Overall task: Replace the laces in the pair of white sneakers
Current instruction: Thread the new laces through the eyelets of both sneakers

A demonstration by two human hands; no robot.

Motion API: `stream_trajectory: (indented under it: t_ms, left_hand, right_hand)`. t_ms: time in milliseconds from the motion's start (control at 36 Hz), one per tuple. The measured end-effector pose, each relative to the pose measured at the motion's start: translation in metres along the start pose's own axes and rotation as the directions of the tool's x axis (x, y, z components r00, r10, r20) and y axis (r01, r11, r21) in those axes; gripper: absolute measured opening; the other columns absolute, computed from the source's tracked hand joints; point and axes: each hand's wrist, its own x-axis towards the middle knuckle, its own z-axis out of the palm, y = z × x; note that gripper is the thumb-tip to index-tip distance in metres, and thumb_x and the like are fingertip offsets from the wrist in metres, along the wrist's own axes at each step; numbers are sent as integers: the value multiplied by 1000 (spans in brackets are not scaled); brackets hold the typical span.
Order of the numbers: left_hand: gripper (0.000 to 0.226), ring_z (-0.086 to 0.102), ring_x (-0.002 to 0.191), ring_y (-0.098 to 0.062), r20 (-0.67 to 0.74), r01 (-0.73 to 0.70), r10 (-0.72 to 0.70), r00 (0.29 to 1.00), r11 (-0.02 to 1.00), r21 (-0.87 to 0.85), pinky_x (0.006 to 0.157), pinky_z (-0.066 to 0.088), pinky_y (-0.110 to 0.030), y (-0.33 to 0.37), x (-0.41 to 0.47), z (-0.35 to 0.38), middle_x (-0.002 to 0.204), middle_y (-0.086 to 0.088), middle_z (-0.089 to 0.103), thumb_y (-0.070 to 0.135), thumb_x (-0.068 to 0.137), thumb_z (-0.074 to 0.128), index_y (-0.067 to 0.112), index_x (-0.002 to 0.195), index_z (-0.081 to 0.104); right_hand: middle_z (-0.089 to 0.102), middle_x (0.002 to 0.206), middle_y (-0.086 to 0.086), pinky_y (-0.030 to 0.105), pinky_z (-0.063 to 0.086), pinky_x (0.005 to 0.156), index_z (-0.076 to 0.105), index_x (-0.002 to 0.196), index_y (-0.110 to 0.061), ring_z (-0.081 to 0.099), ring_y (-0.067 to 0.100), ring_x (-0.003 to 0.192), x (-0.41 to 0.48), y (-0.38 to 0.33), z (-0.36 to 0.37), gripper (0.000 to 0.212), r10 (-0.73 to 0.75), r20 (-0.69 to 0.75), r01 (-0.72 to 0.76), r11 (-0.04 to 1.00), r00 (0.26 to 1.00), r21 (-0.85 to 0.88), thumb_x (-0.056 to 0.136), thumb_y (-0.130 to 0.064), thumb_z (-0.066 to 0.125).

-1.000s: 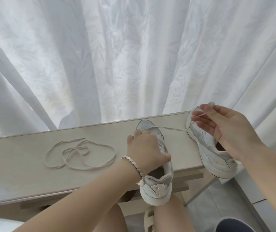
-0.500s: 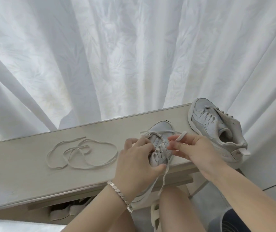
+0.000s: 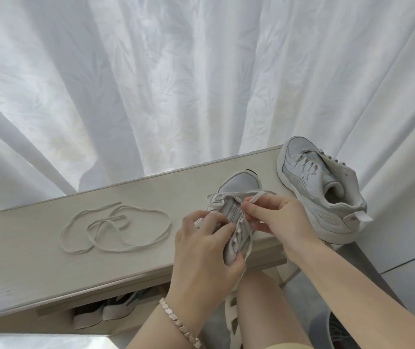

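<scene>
A white sneaker [image 3: 239, 187] lies at the front edge of a pale wooden table [image 3: 37, 260], toe pointing away from me. My left hand [image 3: 206, 250] grips its side and tongue near the eyelets. My right hand [image 3: 277, 217] pinches the tip of the sneaker's lace [image 3: 255, 197] just over the upper eyelets; the lace's other part hangs down off the table edge. The second white sneaker [image 3: 319, 187] rests at the table's right end, laced, heel overhanging the edge. A loose white lace [image 3: 115, 227] lies coiled on the table to the left.
White curtains [image 3: 176, 84] hang right behind the table. Shoes [image 3: 105, 313] sit on a shelf under the tabletop. My knee [image 3: 264, 298] and a sandal are below the table edge, with a dark bin-like object [image 3: 340, 331] at the lower right.
My right hand came back from the far right, where it had pulled the lace out taut, to the eyelets of the near sneaker. The left hand shifted to grip the sneaker's side.
</scene>
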Motion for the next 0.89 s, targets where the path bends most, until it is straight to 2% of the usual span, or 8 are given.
stream_trajectory:
  t_ms: [167,583,889]
  left_hand:
    - [30,44,100,-21,-3,-6,6,1000,1000,12,75,50,-40,-3,0,2,96,14,59,37,67,53,25,89,70]
    - [32,45,101,-21,52,11,-12,999,1000,15,75,50,-42,-6,2,1,97,17,58,41,67,52,29,91,70]
    - [31,50,97,-26,32,-11,10,999,1000,24,72,51,-44,-4,2,1,94,13,59,40,67,51,24,87,69]
  right_hand:
    - [66,60,0,15,51,51,71,76,-7,61,4,51,1,1,-4,7,44,5,-44,999,999,0,77,0,72]
    - [65,57,1,15,51,51,69,77,-4,60,5,50,2,4,-2,4,45,-43,-44,999,998,26,77,0,72]
    - [65,54,0,14,51,50,68,76,-3,61,4,48,1,-4,-4,7,66,30,-65,997,997,-31,76,3,71]
